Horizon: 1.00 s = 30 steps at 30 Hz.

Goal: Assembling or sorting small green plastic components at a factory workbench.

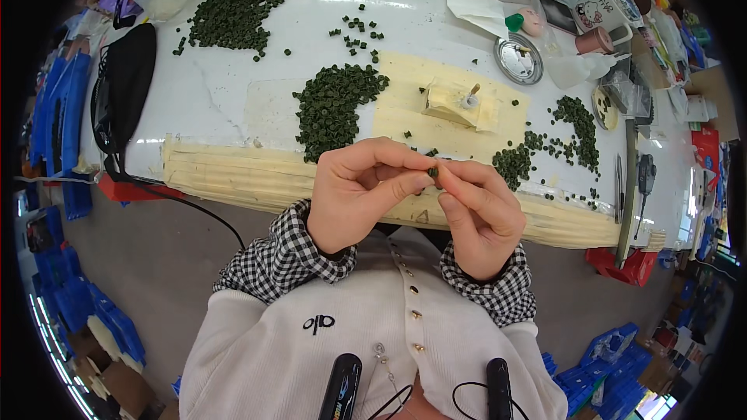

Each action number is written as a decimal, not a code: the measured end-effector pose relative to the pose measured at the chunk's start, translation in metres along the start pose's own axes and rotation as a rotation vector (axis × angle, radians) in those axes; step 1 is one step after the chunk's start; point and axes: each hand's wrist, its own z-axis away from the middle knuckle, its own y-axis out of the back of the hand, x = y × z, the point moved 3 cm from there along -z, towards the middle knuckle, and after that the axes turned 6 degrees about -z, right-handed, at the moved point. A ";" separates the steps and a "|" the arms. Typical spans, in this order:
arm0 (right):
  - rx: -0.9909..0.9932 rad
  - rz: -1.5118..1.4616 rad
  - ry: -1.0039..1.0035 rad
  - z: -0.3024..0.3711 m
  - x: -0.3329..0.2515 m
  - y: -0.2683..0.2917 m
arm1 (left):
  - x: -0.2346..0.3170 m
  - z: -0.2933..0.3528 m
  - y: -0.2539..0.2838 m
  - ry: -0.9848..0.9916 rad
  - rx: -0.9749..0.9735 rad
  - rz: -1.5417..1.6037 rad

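Between the fingertips of both hands, just above the table's near edge, sits a small dark green part (pixel 433 173). My left hand (pixel 359 190) pinches it with thumb and forefinger. From the other side my right hand (pixel 484 210) meets it, its fingers also drawn together. Close beyond my left hand lies a heap of the same small dark green parts (pixel 334 109). A looser scatter of them (pixel 512 165) lies beyond my right hand. Farther back, a block wrapped in pale tape with an upright metal pin (pixel 471 96) stands on a taped yellowish patch.
A larger green pile (pixel 257 0) spreads at the far left. A round metal dish (pixel 519 60), a reddish spool (pixel 594 40) and clear plastic containers crowd the back right. Tweezers (pixel 619 187) and a dark-handled tool (pixel 645 183) lie at right; a black pouch (pixel 124 89) at left.
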 end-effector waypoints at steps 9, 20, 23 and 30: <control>-0.012 0.019 0.012 0.000 -0.002 -0.001 | 0.000 0.002 0.002 -0.010 0.019 0.018; 0.015 0.147 0.169 0.003 0.000 -0.001 | -0.002 0.002 -0.002 0.051 0.018 0.085; -0.005 0.137 0.169 0.002 0.002 -0.001 | -0.004 0.002 -0.001 0.051 0.015 0.118; 0.000 0.008 0.112 0.003 0.004 0.001 | -0.005 0.002 -0.003 0.062 0.025 0.146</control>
